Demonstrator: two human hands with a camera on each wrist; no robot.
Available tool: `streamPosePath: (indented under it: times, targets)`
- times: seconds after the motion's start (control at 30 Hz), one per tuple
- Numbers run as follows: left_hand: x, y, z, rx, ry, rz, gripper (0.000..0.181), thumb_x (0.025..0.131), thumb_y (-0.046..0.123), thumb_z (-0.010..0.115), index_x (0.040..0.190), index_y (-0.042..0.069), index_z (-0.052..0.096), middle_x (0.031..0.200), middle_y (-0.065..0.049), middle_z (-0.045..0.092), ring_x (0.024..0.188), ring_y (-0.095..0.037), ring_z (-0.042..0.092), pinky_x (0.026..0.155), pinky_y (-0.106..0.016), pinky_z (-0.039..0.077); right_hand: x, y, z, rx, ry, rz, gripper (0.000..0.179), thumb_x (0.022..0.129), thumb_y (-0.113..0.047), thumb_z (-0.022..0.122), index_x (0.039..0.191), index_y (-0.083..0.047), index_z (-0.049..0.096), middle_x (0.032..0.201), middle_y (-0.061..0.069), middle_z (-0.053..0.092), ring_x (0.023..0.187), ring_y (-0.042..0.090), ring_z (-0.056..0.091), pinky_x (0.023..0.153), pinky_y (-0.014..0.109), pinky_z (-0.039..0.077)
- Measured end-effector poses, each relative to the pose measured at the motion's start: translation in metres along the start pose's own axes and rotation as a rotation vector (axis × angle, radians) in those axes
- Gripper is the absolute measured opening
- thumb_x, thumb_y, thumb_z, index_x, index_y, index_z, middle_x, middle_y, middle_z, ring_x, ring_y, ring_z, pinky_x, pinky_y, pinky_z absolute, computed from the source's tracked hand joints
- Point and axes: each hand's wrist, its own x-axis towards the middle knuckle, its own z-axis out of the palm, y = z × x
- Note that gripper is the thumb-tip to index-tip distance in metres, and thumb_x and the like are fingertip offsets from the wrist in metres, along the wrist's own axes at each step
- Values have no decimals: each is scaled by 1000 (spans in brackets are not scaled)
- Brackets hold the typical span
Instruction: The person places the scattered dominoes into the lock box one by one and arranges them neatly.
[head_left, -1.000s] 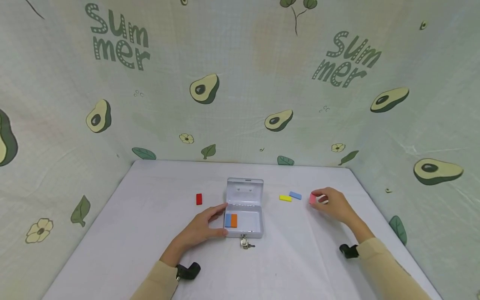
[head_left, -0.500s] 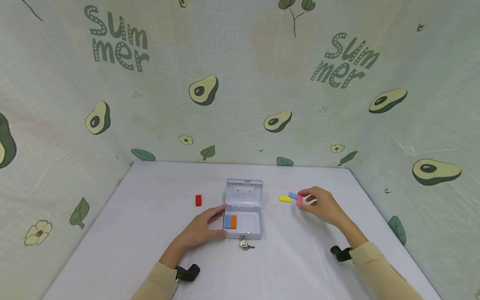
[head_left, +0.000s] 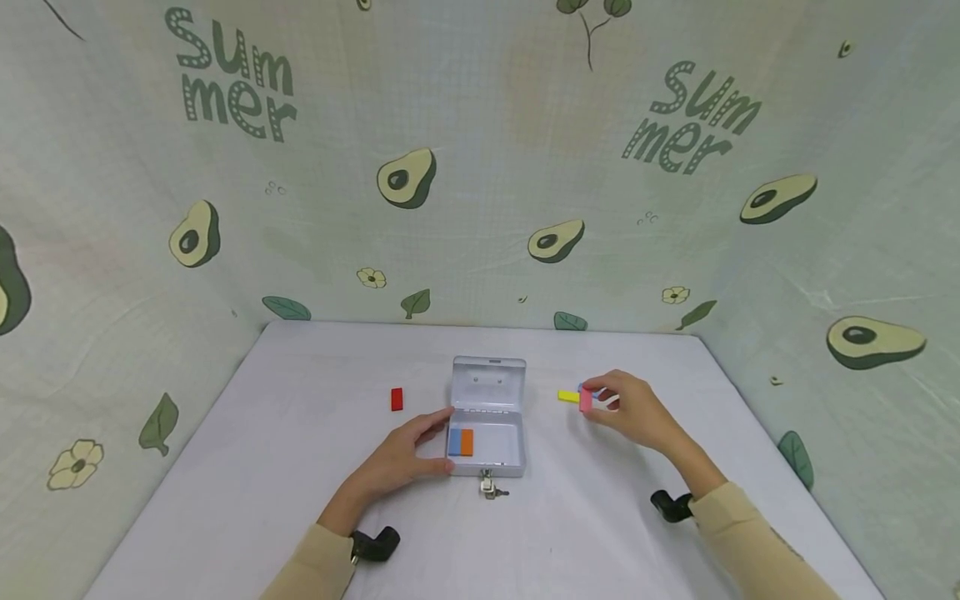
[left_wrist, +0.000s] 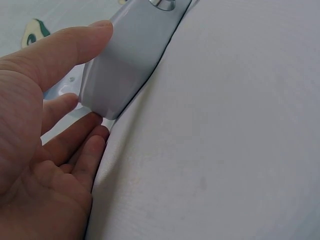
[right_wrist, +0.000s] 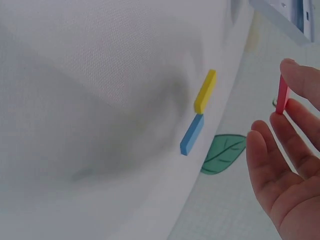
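Pinched in right hand (head_left: 628, 408), long axis up-down in frame: pink block (head_left: 586, 401); toward lower left, box (head_left: 498, 442), touched by left hand (head_left: 397, 455).

A thin pink block (head_left: 586, 401) is held above the surface (head_left: 262, 442), right of the grey-white box (head_left: 498, 454), whose hinged lid (head_left: 489, 392) stands raised.

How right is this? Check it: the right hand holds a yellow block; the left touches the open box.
Wrong color: the right hand holds a pink block, as the right wrist view shows. The left hand does touch the open box.
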Motion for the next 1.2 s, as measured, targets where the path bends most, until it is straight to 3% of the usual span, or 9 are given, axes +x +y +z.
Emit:
streamPosePath:
  times: [0.3,0.73,1.0,1.2]
  targets:
    - [0,-1,1,0,1,-5,87,89,36,88,163,21,45,164,-10,47,149,-34,48,124,-51,37,4,-5,6,-9,-9,-31,43,86,-12,91,125,-7,75,116,6,72,103,28,68,86,46,65]
    - [1,-3,1,26,7,-1,88,88,40,88,163,23,45,164,-6,47,149,-31,48,124,-49,38,9,-31,14,18,-42,-57,40,87,-15,90,124,-10,76,111,1,71,104,28,68,88,45,64]
    - [1,-2,1,29,13,-23,88,88,42,87,163,25,45,165,-6,46,151,-31,47,124,-49,38,15,-51,24,45,-67,-152,36,86,-14,90,120,-9,77,107,1,70,100,28,68,86,47,64]
    - [1,-2,1,33,13,-17,88,88,42,87,163,25,45,164,-6,48,149,-31,49,123,-50,40,19,-61,33,72,-91,-178,37,86,-12,90,120,-8,76,108,1,70,102,30,70,87,47,64]
